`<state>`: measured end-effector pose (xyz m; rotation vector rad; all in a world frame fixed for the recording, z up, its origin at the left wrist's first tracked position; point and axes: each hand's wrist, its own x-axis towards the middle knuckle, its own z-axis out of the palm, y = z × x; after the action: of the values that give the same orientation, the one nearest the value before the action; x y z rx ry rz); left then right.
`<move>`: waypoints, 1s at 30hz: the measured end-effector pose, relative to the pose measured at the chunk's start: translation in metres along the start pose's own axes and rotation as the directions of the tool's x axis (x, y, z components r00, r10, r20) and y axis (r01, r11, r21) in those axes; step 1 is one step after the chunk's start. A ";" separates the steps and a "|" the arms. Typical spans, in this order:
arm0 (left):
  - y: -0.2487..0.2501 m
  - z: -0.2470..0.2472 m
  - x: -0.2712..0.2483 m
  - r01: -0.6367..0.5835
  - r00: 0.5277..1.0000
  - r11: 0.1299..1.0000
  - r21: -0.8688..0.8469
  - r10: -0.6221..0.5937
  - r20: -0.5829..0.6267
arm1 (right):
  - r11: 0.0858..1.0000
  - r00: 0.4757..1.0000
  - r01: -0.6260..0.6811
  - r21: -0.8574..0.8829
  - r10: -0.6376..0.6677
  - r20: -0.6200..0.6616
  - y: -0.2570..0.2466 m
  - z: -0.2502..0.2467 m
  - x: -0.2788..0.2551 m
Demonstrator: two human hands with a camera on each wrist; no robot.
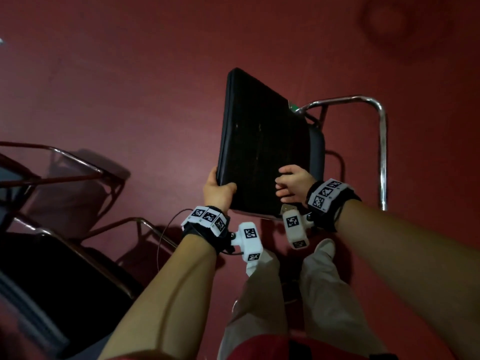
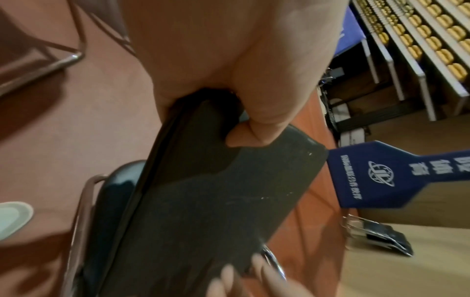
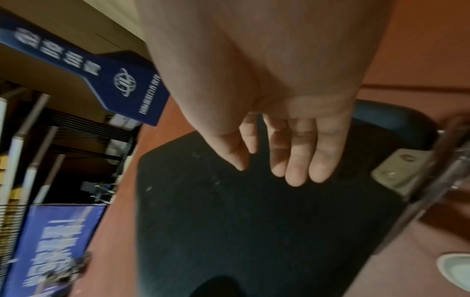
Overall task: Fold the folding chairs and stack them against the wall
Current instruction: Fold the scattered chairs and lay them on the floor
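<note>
A folding chair with a black seat (image 1: 262, 141) and a chrome tube frame (image 1: 381, 141) stands on the red floor in front of me. Its seat is tilted up towards the dark backrest (image 1: 317, 149). My left hand (image 1: 217, 189) grips the seat's near left corner, and the thumb (image 2: 257, 120) pinches the seat (image 2: 216, 211) at its edge. My right hand (image 1: 291, 185) lies flat near the seat's near right side. Its fingers (image 3: 295, 160) rest straight on the black surface (image 3: 254, 231), beside a metal bracket (image 3: 399, 172) on the frame.
Two more chairs with chrome frames (image 1: 65, 172) and a black seat (image 1: 52, 276) stand at my left. My legs and pale shoes (image 1: 324, 249) are just behind the chair. A blue banner (image 2: 381, 174), a folded chair (image 2: 381, 237) on wooden floor and bleachers (image 2: 432, 40) lie further off.
</note>
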<state>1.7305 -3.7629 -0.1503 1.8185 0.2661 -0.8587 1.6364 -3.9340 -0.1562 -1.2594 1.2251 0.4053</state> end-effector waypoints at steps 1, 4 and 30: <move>-0.005 -0.004 0.008 0.001 0.999 1.000 -0.004 -0.001 -0.033 | 1.000 1.000 -0.014 -0.005 0.014 -0.007 0.005 0.003 0.006; -0.023 -0.014 0.032 0.016 0.993 0.999 -0.042 -0.021 -0.117 | 0.997 0.997 -0.074 0.015 0.074 -0.033 0.021 0.012 0.027; -0.158 -0.048 0.189 0.077 0.928 0.982 -0.174 -0.134 -0.347 | 0.964 0.973 -0.225 0.140 0.230 -0.020 0.114 0.062 0.173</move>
<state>1.8001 -3.6947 -0.3813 1.8142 0.6526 -0.5549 1.6386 -3.9048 -0.3707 -1.0160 1.4110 0.4574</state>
